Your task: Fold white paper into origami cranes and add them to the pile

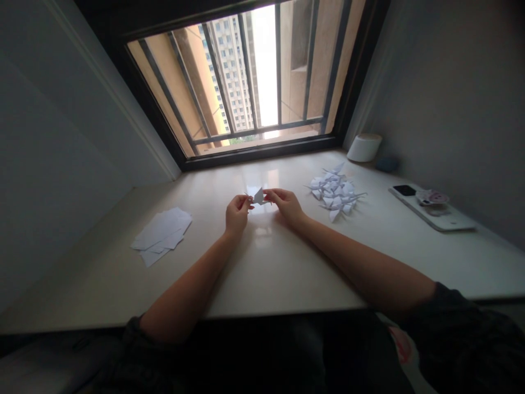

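Between my two hands is a small folded piece of white paper (258,196), held up just above the pale ledge (262,279). My left hand (238,212) pinches its left side with fingers closed. From the other side, my right hand (286,204) grips the right edge between thumb and fingers. The finer folds of the paper are too small to make out. To the right of my right hand lies a heap of folded white paper pieces (335,191) with pointed ends. Flat white paper sheets (164,230) lie in a loose stack to the left.
A phone in a light case (435,210) with a round grip lies at the right. Behind it are a white cylindrical object (364,148) and a small dark rounded object (386,163) by the wall. A barred window (262,145) rises at the back.
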Motion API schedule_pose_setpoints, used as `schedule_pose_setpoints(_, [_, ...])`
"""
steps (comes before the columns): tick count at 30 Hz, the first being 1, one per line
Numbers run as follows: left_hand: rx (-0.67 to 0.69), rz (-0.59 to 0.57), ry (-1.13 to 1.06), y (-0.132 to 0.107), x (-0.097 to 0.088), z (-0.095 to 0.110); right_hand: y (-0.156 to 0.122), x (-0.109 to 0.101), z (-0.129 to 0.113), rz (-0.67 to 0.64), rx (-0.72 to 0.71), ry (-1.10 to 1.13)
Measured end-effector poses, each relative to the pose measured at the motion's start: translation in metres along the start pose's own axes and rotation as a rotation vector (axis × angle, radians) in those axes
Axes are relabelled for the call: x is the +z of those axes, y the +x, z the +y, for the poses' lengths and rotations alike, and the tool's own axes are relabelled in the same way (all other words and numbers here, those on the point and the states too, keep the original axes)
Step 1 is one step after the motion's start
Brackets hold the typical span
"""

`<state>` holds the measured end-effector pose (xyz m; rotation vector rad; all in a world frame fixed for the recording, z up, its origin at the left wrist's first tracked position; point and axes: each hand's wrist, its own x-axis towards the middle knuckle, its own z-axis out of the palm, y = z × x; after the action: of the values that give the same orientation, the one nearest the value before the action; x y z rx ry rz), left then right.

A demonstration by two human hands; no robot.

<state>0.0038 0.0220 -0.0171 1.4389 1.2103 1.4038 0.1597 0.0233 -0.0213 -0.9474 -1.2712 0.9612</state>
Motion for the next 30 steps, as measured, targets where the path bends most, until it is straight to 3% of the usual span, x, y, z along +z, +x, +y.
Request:
schedule_pose_setpoints(8, [-0.009, -0.008, -0.007, 0.002, 0.000, -0.003, 0.000, -0.004, 0.006, -0.040, -0.044, -0.084])
schedule_pose_setpoints(15, [0.031, -0.029, 0.009, 0.000, 0.000, 0.000, -0.005, -0.004, 0.000, -0.054, -0.107, -0.304])
schedule_pose_setpoints(19, [0.039, 0.040, 0.066, -0.001, -0.002, 0.000, -0.009, -0.005, -0.008, 0.060, -0.144, -0.355])
schedule_pose_setpoints(22, [0.044, -0.047, 0.068, -0.004, -0.001, 0.001, -0.010, -0.006, -0.012, 0.127, -0.192, -0.416])
schedule_pose_setpoints(26, [0.051, -0.202, -0.004, -0.010, 0.003, 0.005, -0.013, -0.005, -0.013, 0.070, -0.263, -0.494])
schedule_pose_setpoints(30, [0.116, -0.200, 0.046, -0.011, 0.004, 0.007, -0.014, -0.003, -0.011, 0.009, -0.286, -0.416])
